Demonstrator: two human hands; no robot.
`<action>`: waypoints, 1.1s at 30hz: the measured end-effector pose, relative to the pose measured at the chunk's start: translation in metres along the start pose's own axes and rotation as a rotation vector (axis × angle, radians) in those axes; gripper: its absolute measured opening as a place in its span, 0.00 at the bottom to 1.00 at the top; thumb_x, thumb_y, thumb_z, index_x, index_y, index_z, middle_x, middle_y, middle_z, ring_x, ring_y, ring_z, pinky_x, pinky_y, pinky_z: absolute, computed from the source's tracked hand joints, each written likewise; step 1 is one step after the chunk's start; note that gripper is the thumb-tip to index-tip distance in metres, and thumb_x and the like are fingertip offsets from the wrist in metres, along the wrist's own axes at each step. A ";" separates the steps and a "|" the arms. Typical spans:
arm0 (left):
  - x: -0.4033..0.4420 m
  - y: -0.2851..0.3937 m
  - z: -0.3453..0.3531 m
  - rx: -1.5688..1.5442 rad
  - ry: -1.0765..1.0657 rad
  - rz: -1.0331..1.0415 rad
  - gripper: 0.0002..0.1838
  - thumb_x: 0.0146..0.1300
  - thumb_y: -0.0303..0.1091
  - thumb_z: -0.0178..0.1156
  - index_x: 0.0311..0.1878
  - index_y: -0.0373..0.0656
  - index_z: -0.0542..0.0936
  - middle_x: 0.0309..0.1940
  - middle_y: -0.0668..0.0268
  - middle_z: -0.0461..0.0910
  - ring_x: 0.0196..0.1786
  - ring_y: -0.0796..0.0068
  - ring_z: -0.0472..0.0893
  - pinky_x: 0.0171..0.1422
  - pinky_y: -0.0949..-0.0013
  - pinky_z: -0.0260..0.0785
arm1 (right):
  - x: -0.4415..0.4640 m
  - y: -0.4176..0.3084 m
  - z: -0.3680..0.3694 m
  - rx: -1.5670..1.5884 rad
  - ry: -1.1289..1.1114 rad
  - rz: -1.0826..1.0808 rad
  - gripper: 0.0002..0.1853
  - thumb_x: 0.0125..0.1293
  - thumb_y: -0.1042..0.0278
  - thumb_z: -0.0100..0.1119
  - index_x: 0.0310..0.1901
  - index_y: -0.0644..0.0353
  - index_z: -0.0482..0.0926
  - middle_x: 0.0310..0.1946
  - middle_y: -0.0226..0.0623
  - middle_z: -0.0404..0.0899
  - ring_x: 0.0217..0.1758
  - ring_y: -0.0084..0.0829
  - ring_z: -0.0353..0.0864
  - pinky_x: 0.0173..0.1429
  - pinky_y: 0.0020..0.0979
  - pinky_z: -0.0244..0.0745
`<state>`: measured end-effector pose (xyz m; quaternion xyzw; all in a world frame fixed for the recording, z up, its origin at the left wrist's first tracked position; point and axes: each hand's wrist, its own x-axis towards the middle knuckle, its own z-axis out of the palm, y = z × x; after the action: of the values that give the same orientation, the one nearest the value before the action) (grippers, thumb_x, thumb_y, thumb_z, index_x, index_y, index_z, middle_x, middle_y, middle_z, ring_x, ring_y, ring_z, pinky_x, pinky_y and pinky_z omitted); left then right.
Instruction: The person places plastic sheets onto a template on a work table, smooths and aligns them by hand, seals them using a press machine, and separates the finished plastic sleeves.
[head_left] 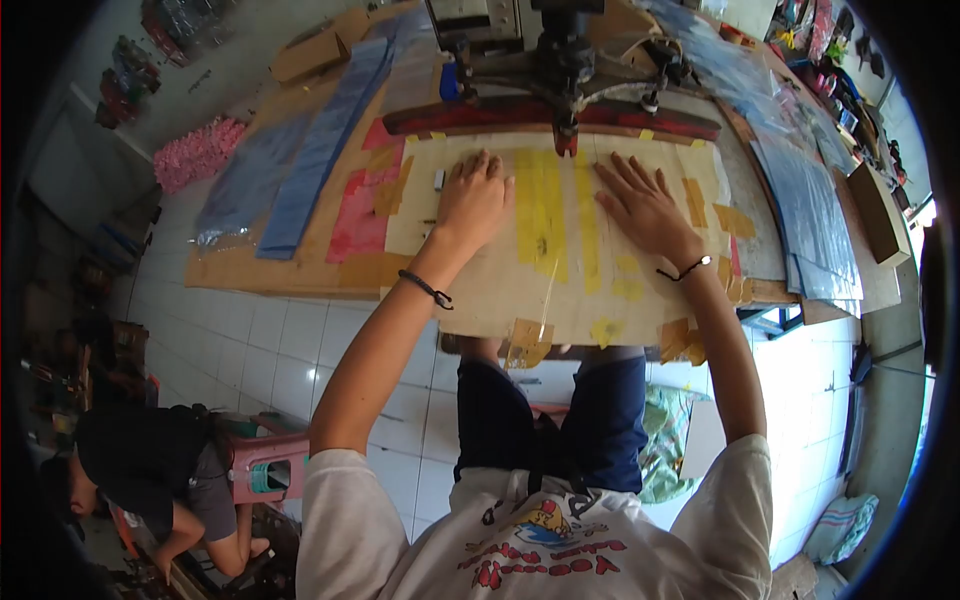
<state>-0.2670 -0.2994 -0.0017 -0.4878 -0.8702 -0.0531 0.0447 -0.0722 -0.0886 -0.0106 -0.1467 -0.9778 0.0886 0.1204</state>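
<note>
My left hand [475, 200] lies palm down on a pale board [480, 290] covered with strips of yellow and brown tape. Flat on the same board, further right, rests my right hand [648, 205] with its fingers spread. Neither hand holds anything. Between them run yellow tape strips [540, 215]. Just beyond my fingertips, a long red and black bar [640, 118] of a machine crosses the board's far edge, below a dark metal frame [570, 70]. A small white piece [438, 180] lies beside my left hand.
Blue plastic sheets [330, 150] lie on the table's left part, more clear plastic sheets [810, 220] on the right. A cardboard box [318, 45] stands at the back left. Another person [150, 460] is low at the left, by a pink stool [268, 468].
</note>
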 end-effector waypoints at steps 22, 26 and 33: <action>0.023 -0.015 0.017 -0.086 0.128 -0.087 0.44 0.76 0.63 0.45 0.78 0.31 0.60 0.80 0.48 0.59 0.82 0.53 0.58 0.85 0.52 0.48 | 0.039 0.012 0.014 -0.012 0.182 -0.034 0.32 0.76 0.41 0.46 0.72 0.53 0.72 0.77 0.48 0.64 0.82 0.47 0.57 0.84 0.52 0.47; 0.029 -0.019 0.016 -0.035 0.152 -0.077 0.44 0.73 0.63 0.49 0.76 0.33 0.64 0.78 0.51 0.63 0.80 0.54 0.62 0.83 0.51 0.51 | 0.037 0.014 0.007 0.012 0.198 -0.053 0.33 0.74 0.40 0.49 0.70 0.56 0.73 0.76 0.48 0.66 0.82 0.47 0.58 0.84 0.50 0.49; 0.023 -0.016 0.014 -0.063 0.108 -0.119 0.45 0.73 0.66 0.47 0.79 0.36 0.61 0.80 0.52 0.59 0.82 0.54 0.58 0.85 0.48 0.48 | 0.042 0.026 0.013 0.062 0.181 -0.087 0.33 0.76 0.41 0.49 0.70 0.59 0.73 0.74 0.47 0.68 0.81 0.49 0.59 0.84 0.50 0.51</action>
<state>-0.2932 -0.2865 -0.0130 -0.4326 -0.8920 -0.1092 0.0732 -0.1079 -0.0525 -0.0196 -0.1078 -0.9651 0.1000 0.2167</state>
